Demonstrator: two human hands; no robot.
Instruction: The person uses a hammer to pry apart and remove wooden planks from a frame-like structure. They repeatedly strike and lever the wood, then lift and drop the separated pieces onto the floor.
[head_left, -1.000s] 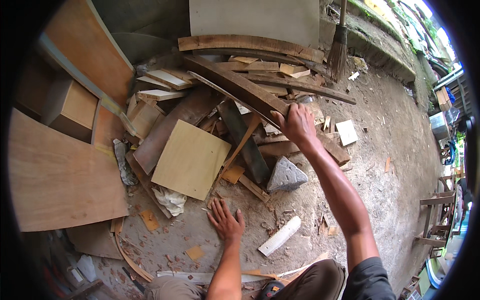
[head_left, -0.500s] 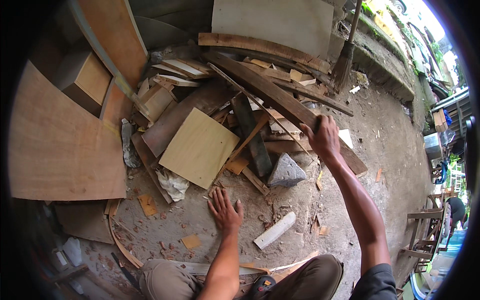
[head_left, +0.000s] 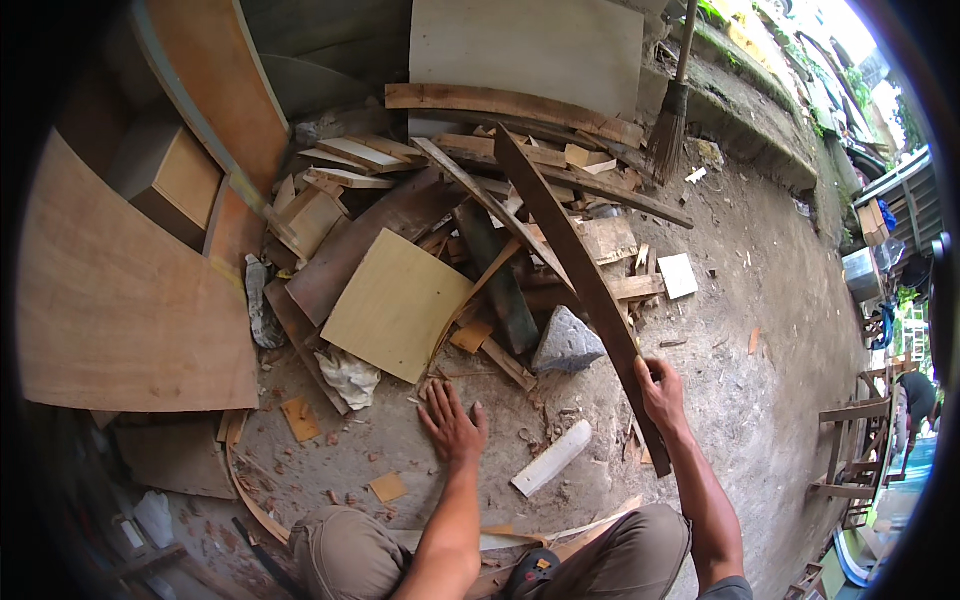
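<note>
My right hand (head_left: 662, 392) is closed round the near end of a long dark wooden board (head_left: 585, 275). The board slants up and away to the left across a heap of scrap wood, its far end raised over the pile. My left hand (head_left: 453, 422) lies flat on the dirt floor with its fingers spread and nothing in it. Just beyond it is a square of pale plywood (head_left: 398, 305) on the heap. A grey stone block (head_left: 568, 340) sits between the plywood and the board. Closer to my knees lies a whitish wood strip (head_left: 552, 458).
A broom (head_left: 669, 125) stands at the far right of the heap, near a low concrete ledge (head_left: 750, 135). Plywood panels (head_left: 130, 300) lean at the left beside a cabinet box. A crumpled white cloth (head_left: 349, 378) lies by the pile. At the far right a person (head_left: 915, 405) bends near wooden frames.
My right hand has drawn the dark board nearer and turned it steeper, uncovering wood scraps and a white square piece to its right. My left hand has stayed on the floor.
</note>
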